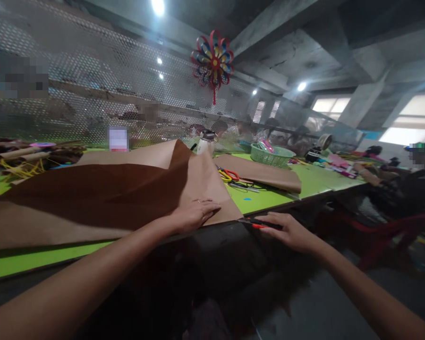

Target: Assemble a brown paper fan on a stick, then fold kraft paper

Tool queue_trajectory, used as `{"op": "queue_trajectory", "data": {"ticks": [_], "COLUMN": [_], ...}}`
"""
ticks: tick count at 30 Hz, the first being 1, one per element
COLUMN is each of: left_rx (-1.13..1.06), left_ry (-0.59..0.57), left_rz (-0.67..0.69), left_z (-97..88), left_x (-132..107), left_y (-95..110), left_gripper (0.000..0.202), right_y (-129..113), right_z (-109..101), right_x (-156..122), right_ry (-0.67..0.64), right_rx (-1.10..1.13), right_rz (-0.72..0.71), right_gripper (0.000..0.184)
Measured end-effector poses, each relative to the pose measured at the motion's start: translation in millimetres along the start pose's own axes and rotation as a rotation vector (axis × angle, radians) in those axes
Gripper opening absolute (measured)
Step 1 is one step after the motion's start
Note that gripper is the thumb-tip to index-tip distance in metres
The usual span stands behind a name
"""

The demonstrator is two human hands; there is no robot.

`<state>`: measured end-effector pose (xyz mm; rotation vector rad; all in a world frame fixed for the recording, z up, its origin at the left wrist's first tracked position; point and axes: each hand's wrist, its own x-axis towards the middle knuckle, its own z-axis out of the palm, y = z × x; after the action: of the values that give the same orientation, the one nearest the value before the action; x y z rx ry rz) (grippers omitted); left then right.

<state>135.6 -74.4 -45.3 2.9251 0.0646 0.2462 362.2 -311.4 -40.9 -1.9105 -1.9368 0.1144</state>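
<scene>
A large sheet of brown paper (102,208) lies folded over the green table, its upper layer bulging up on the left. My left hand (198,213) rests flat on the paper near the front edge, fingers stretched out and a ring on one of them. My right hand (286,230) grips a black-and-red bladed cutting tool (260,223) just off the table's edge. Its tip touches or lies close to the paper's right corner; whether it is a knife or scissors I cannot tell. Behind the paper, scissors (230,175) with yellow and red handles lie on the table.
Another brown paper piece (265,174) lies behind the scissors. Further back stand a green basket (272,155) and a white bottle (207,140). Rolls and yellow strands (24,165) are heaped at left. A person (407,184) sits at far right by a red chair (382,231).
</scene>
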Motion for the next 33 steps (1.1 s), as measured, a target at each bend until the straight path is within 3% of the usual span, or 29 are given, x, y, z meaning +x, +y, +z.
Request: {"op": "queue_trajectory", "data": {"ticks": [5,13,21,28,33], "left_rx": [-0.017,-0.008,-0.038,-0.042,-0.062], "left_ry": [0.010,0.002,0.018,0.028,0.020], "left_rz": [0.003,-0.012,-0.008,0.018,0.000], "left_z": [0.0,-0.9,1.2,-1.2,-2.6], "left_x": [0.5,-0.2,1.5,-1.4,-0.9], "left_y": [0.7,1.9,0.0,0.9,2.5], "left_gripper": [0.043,0.043,0.042,0.043,0.044], "right_y": [5.8,-15.0,-11.9,-27.3,-27.8], "right_z": [0.5,9.0,6.3,22.5,22.9], "right_x": [-11.1,10.6,-4.4,18.1,9.2], "right_ry": [0.018,0.028,-0.005,0.037,0.001], "right_rx": [-0.033,-0.013,-0.001,0.063,0.030], "right_rz": [0.049,0.000,0.036,-0.036,-0.018], "right_gripper": [0.036,0.037,0.036,0.035,0.037]}}
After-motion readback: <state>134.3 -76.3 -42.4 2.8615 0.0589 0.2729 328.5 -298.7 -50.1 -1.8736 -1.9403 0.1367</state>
